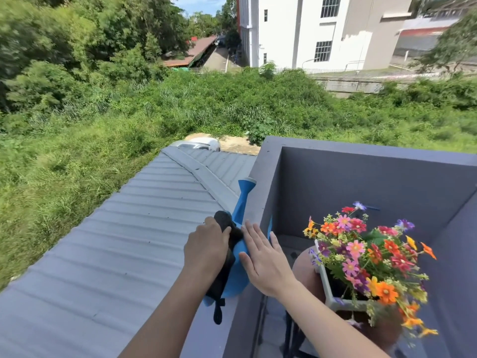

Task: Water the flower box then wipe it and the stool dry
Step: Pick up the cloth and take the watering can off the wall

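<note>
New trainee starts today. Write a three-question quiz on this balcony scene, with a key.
1. True or false: the left hand grips a dark cloth.
2. What does the flat right hand rest on: A) the flower box, B) the blue watering can, C) the roof?
3. Where is the watering can?

Key: 1 true. 2 B. 3 On the grey ledge, spout pointing away from the person.

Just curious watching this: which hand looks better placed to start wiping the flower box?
Probably the left hand: it already grips the dark cloth against the blue watering can. The right hand lies open and flat, nearer the flower box but holding nothing.
</note>
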{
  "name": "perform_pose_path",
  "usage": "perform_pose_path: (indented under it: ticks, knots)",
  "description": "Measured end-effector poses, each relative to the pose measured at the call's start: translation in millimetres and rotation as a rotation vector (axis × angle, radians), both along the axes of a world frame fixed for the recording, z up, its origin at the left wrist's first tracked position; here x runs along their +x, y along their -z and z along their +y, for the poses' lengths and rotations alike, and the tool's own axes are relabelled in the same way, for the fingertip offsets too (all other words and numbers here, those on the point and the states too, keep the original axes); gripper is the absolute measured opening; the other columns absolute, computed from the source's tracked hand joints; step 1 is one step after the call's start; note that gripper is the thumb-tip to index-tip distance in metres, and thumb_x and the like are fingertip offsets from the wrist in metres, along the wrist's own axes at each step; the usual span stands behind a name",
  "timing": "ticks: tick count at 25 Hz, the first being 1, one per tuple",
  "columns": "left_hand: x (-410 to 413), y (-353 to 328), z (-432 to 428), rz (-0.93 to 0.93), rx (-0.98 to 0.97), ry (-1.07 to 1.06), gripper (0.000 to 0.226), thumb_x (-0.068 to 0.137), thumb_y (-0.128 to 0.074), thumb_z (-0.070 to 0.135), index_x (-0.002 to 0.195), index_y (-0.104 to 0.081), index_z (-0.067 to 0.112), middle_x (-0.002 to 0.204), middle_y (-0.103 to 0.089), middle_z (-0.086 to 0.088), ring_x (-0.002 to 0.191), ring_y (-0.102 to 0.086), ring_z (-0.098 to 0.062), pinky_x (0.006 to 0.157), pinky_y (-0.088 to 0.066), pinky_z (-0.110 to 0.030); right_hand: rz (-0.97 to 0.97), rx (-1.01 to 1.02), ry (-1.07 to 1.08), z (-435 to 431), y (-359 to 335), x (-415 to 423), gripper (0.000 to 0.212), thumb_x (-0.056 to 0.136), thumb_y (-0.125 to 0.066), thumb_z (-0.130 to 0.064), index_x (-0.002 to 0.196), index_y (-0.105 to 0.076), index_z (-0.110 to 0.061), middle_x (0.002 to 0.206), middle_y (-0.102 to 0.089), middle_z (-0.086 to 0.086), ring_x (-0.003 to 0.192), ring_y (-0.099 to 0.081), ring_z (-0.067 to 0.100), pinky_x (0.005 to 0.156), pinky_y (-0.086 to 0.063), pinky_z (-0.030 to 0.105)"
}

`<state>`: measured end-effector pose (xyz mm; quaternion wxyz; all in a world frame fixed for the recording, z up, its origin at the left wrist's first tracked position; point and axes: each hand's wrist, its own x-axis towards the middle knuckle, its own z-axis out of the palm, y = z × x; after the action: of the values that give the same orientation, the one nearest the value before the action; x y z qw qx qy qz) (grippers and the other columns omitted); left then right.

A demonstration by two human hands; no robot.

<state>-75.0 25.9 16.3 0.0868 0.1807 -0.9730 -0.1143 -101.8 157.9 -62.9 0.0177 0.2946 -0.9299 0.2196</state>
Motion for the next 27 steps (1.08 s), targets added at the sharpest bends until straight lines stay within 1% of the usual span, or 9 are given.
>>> perform_pose_path:
  ticks: [2, 5, 6, 11, 15, 19, 22, 25, 27]
  knots:
    - [2, -11, 0, 0.053, 0.012, 0.051, 0.04, 0.095, -0.039, 0.043, 0.101, -0.047, 0.005, 0.102, -0.063, -0.018, 0.095, -0.059, -0.036, 0.066, -0.034, -0.033, 0.044, 0.006, 0.008, 5, -12, 4, 0.087, 0.082, 0.013, -0.063, 0.154, -0.006, -0.017, 0.155, 0.008, -0.01, 0.143, 0.013, 0.008, 0.117, 0.007, 0.035]
    - [-1, -49, 21, 0.144, 0.0, 0.14, 0.041, 0.094, -0.041, 0.045, 0.097, -0.048, 0.005, 0.097, -0.064, -0.02, 0.093, -0.059, -0.038, 0.066, -0.034, -0.034, 0.206, 0.022, 0.075, 31, -47, 2, 0.086, 0.091, 0.01, -0.062, 0.152, -0.021, -0.01, 0.159, -0.016, 0.002, 0.148, -0.012, 0.021, 0.115, -0.001, 0.041]
    - [-2, -65, 34, 0.173, -0.001, 0.177, 0.042, 0.093, -0.042, 0.046, 0.096, -0.049, 0.005, 0.096, -0.065, -0.02, 0.092, -0.059, -0.038, 0.066, -0.034, -0.035, 0.254, 0.028, 0.101, 45, -63, 2, 0.085, 0.092, 0.009, -0.061, 0.151, -0.023, -0.009, 0.159, -0.02, 0.003, 0.147, -0.015, 0.023, 0.114, -0.003, 0.041]
    - [-7, -129, 122, 0.389, 0.099, 0.354, 0.043, 0.092, -0.047, 0.044, 0.101, -0.053, 0.002, 0.096, -0.066, -0.023, 0.095, -0.058, -0.041, 0.07, -0.037, -0.038, 0.348, -0.024, 0.231, 140, -134, 5, 0.083, 0.087, 0.006, -0.06, 0.154, -0.013, -0.015, 0.161, -0.008, -0.002, 0.15, -0.004, 0.017, 0.116, 0.001, 0.033]
    - [1, -134, 227, 0.493, 0.295, 0.448, 0.043, 0.09, -0.05, 0.044, 0.101, -0.057, 0.003, 0.096, -0.067, -0.022, 0.095, -0.058, -0.041, 0.074, -0.041, -0.041, 0.348, -0.085, 0.377, 248, -149, 25, 0.074, 0.091, -0.004, -0.061, 0.154, -0.011, -0.022, 0.162, -0.009, -0.004, 0.15, -0.004, 0.013, 0.119, -0.004, 0.033]
    - [17, -96, 337, 0.421, 0.456, 0.487, 0.039, 0.09, -0.051, 0.043, 0.097, -0.057, 0.005, 0.092, -0.068, -0.021, 0.093, -0.06, -0.041, 0.072, -0.041, -0.039, 0.272, -0.159, 0.504, 351, -115, 56, 0.07, 0.087, -0.004, -0.053, 0.152, -0.004, -0.025, 0.162, -0.012, -0.005, 0.149, -0.007, 0.012, 0.12, -0.008, 0.035]
    - [35, -49, 415, 0.307, 0.469, 0.505, 0.037, 0.091, -0.051, 0.042, 0.096, -0.056, 0.005, 0.092, -0.068, -0.021, 0.093, -0.061, -0.04, 0.07, -0.039, -0.036, 0.172, -0.16, 0.583, 426, -61, 82, 0.072, 0.087, -0.006, -0.051, 0.153, -0.008, -0.023, 0.161, -0.014, -0.005, 0.149, -0.009, 0.013, 0.12, -0.009, 0.036]
    - [45, 10, 465, 0.164, 0.47, 0.489, 0.037, 0.091, -0.05, 0.042, 0.099, -0.055, 0.006, 0.095, -0.068, -0.022, 0.096, -0.06, -0.041, 0.076, -0.042, -0.038, 0.036, -0.092, 0.602, 476, -1, 103, 0.075, 0.086, -0.001, -0.057, 0.154, -0.006, -0.023, 0.162, -0.011, -0.006, 0.149, -0.006, 0.012, 0.119, -0.004, 0.032]
    - [51, 50, 486, 0.083, 0.463, 0.481, 0.037, 0.092, -0.048, 0.042, 0.103, -0.054, 0.007, 0.099, -0.068, -0.02, 0.099, -0.059, -0.04, 0.079, -0.041, -0.038, -0.05, -0.027, 0.606, 495, 37, 113, 0.082, 0.083, 0.008, -0.064, 0.154, -0.001, -0.024, 0.162, -0.008, -0.007, 0.149, -0.003, 0.011, 0.118, -0.002, 0.03]
